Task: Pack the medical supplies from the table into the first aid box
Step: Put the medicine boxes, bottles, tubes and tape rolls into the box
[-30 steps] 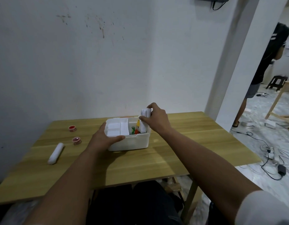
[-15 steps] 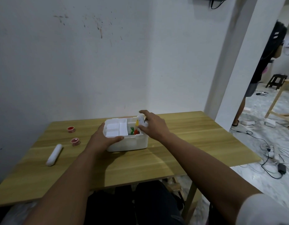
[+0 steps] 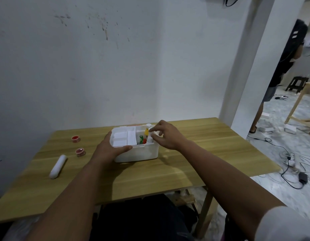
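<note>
The white first aid box (image 3: 138, 154) stands open at the middle of the wooden table (image 3: 177, 173). My left hand (image 3: 109, 150) grips its front left corner, thumb along the rim beside the white divider tray (image 3: 123, 138). My right hand (image 3: 166, 136) is at the box's right end, index finger and thumb pinching a small white bottle (image 3: 149, 140) that stands inside. Next to it are a yellow bottle (image 3: 146, 131) and a green packet (image 3: 141, 138). Left of the box on the table lie two red tape rolls (image 3: 75, 138) (image 3: 79, 151) and a white roll (image 3: 57, 166).
A white wall runs behind the table and a pillar (image 3: 250, 70) stands at its right rear corner. Beyond the pillar a person (image 3: 284, 70) stands. Cables and a power adapter (image 3: 302, 177) lie on the floor at the right, near a wooden frame (image 3: 300, 108).
My right hand has lowered the white bottle from above the box down into its right compartment. My left hand has stayed on the box.
</note>
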{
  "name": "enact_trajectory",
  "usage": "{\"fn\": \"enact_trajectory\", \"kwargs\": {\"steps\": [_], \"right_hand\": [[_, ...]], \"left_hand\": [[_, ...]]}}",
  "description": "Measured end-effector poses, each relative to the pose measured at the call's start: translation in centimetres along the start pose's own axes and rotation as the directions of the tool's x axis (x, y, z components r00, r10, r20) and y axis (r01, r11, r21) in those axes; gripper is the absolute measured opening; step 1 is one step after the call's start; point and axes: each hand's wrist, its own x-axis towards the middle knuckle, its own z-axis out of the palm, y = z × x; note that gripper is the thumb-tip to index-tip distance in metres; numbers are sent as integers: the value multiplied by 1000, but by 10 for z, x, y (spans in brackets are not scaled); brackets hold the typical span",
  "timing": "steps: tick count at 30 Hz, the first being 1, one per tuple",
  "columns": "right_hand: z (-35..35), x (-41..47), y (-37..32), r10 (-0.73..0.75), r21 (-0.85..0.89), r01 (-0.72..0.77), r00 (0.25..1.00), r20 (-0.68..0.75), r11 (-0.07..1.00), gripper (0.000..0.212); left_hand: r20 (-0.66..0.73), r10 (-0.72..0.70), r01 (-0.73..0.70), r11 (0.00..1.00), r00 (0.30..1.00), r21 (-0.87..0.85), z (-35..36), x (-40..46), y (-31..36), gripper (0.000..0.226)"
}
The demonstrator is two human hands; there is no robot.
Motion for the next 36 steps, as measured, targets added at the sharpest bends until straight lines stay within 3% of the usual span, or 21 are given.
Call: {"fn": "enact_trajectory", "kwargs": {"steps": [9, 14, 16, 21, 23, 24, 27, 29, 33, 36], "right_hand": [[4, -5, 8, 96, 47, -91, 990, -105, 995, 23], [4, 0, 12, 201, 233, -163, 967, -153, 959, 32], [4, 4, 14, 260, 279, -225, 961, -96, 934, 54], [8, 15, 24, 347, 301, -412, 905, 248, 860, 139], [11, 18, 26, 345, 312, -437, 886, 310, 844, 151], [13, 19, 26, 336, 317, -437, 884, 326, 842, 147], [19, 21, 26, 264, 364, -393, 897, 356, 845, 103], [21, 21, 25, 210, 408, -357, 908, 362, 841, 91], [20, 23, 29, 202, 455, -358, 912, 356, 815, 98], [21, 25, 39, 236, 448, -387, 904, 358, 806, 115]], "left_hand": [[7, -10, 10, 1000, 1000, -12, 1, 0, 2, 109], [1, -3, 3, 999, 1000, -37, 0, -4, 3, 108], [-8, 0, 0, 999, 1000, -41, 0, -5, 6, 104], [-28, -4, 2, 996, 1000, -85, 2, -6, 10, 98], [-35, -11, 8, 995, 999, -98, 2, -6, 11, 96], [-36, -11, 7, 996, 999, -94, 2, -6, 11, 95], [-26, -11, 8, 997, 1000, -80, 3, -4, 13, 97], [-22, -10, 8, 998, 1000, -63, 4, -4, 16, 99], [24, -13, 15, 998, 1000, -61, 4, -3, 21, 95], [101, -7, 18, 994, 995, -105, -5, -7, 26, 93]]}}
